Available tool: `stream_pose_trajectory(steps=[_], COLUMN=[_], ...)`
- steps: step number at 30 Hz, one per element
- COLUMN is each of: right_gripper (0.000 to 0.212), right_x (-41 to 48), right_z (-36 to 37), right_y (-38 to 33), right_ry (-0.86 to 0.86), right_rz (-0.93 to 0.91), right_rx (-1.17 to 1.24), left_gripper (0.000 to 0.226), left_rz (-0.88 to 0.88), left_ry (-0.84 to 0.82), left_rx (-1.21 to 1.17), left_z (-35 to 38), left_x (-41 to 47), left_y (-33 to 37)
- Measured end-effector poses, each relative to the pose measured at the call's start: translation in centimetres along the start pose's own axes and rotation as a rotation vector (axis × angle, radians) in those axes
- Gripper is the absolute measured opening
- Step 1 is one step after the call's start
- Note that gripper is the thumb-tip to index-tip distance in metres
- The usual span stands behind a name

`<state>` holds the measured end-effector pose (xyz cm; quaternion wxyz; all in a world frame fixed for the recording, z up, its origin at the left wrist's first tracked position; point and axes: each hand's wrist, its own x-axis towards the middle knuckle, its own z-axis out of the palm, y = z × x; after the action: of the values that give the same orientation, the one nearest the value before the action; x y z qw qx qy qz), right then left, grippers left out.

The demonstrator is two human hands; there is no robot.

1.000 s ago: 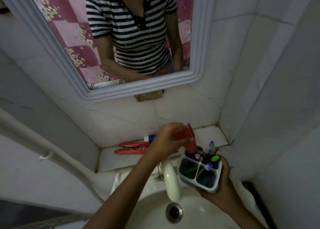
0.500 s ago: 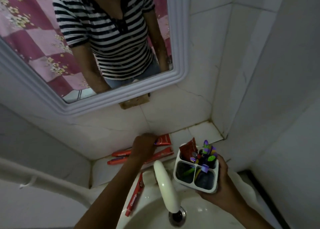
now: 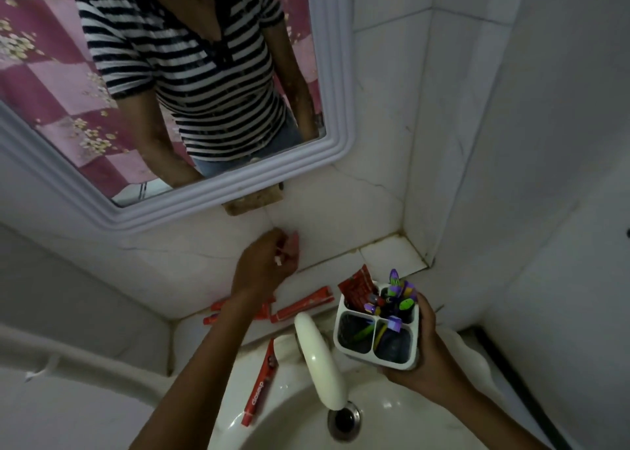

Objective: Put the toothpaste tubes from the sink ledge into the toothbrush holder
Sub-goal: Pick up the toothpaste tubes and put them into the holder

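My right hand [image 3: 430, 357] holds the white four-compartment toothbrush holder [image 3: 377, 328] above the sink. One red toothpaste tube [image 3: 356, 287] stands in its back left compartment, beside several purple and green toothbrushes [image 3: 397, 296]. My left hand [image 3: 264, 265] is raised above the tiled ledge, its fingers closed on a red toothpaste tube [image 3: 293, 246] with a white cap. More red tubes [image 3: 303, 304] lie on the ledge [image 3: 392, 255] under my forearm. Another red tube [image 3: 260, 381] lies on the sink rim, left of the tap.
A white tap spout [image 3: 318, 354] curves over the basin between my arms, above the metal drain [image 3: 343, 420]. The mirror [image 3: 170, 84] hangs over the ledge. Tiled walls close off the corner at the right. A white pipe [image 3: 68, 354] runs along the left.
My left hand has lifted a red tube off the ledge; half a second ago it was still down on it. The view has shifted slightly. The holder stays in my right hand.
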<state>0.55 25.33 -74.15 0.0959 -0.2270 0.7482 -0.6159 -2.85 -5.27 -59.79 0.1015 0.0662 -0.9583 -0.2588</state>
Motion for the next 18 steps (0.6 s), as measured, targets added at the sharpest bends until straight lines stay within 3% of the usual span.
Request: stream_pose_trajectory(steps=[3, 6, 10, 14, 18], right_gripper=[0.143, 0.144, 0.144, 0.145, 0.146], right_x=[0.0, -0.1, -0.1, -0.2, 0.1], right_z=[0.0, -0.1, -0.4, -0.5, -0.5], right_y=[-0.2, -0.5, -0.7, -0.7, -0.9], right_ry=[0.012, 0.006, -0.001, -0.009, -0.027], right_rz=[0.011, 0.007, 0.015, 0.021, 0.038], right_rx=[-0.035, -0.057, -0.063, -0.060, -0.041], left_gripper=[0.029, 0.024, 0.025, 0.028, 0.018], left_rz=[-0.076, -0.056, -0.046, -0.075, -0.070], left_ry=[0.093, -0.027, -0.297, -0.451, -0.568], left_rx=[-0.341, -0.459, -0.410, -0.541, -0.370], left_z=[-4.6, -7.0, -5.7, -3.8, -2.1], left_x=[-2.6, -4.7, -5.6, -5.1, -4.4], left_y=[3.4, 6.6, 8.3, 9.1, 9.3])
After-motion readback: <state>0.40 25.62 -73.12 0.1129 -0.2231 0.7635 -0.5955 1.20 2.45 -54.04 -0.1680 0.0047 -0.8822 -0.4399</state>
